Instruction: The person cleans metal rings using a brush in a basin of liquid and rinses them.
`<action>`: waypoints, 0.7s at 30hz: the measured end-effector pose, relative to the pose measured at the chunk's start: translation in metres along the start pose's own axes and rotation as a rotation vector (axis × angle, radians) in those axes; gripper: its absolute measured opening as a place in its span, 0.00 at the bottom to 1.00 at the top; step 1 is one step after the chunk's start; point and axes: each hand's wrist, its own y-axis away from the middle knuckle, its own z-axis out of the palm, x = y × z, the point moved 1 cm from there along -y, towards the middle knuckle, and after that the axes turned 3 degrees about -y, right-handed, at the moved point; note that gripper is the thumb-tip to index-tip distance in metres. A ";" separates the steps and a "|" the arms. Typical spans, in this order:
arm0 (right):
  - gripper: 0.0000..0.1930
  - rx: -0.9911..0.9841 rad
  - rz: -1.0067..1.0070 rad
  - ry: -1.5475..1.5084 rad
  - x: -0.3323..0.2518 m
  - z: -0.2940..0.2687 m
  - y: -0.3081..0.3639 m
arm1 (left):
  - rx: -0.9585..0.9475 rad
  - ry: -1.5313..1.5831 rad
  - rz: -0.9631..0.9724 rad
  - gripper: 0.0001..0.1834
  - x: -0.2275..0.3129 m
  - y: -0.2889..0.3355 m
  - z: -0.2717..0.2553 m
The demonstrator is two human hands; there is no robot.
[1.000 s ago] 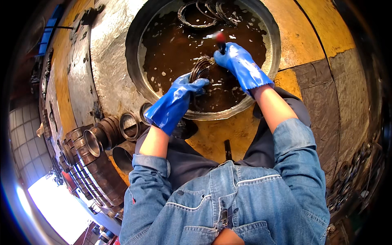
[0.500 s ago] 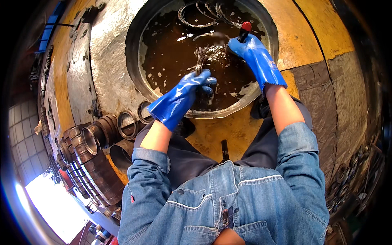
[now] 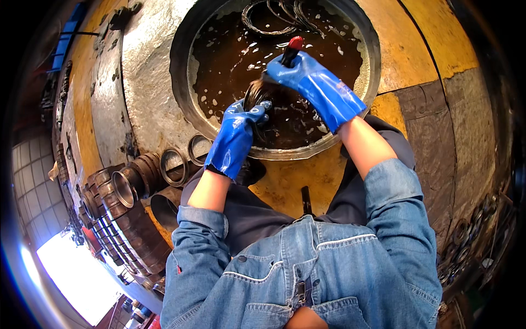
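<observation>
A wide round metal basin (image 3: 183, 101) of dark brown liquid (image 3: 219, 66) stands between my knees. My right hand (image 3: 315, 82), in a blue rubber glove, grips a brush (image 3: 292, 49) by its black, red-tipped handle. Its bristles are down against thin metal rings (image 3: 253, 100) in my left hand (image 3: 236, 131), also gloved in blue. The left fingers are closed around the rings, which are partly hidden by glove and brush. More thin rings (image 3: 263, 32) lie in the liquid at the basin's far side.
Left of my knee stand metal rings (image 3: 174, 166) and rusty cylinders (image 3: 125, 186). Worn metal plates (image 3: 150, 82) cover the floor at left, yellow and brown ones (image 3: 427, 120) at right. Several ring-shaped parts (image 3: 466, 233) lie in a pile at far right.
My right hand has moved left with the brush, from the basin's right side to the rings. My left hand has turned a little and shifted slightly downward.
</observation>
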 end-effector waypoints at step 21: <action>0.24 0.174 0.284 0.203 0.014 -0.024 0.023 | -0.153 0.051 -0.281 0.19 0.005 -0.011 0.016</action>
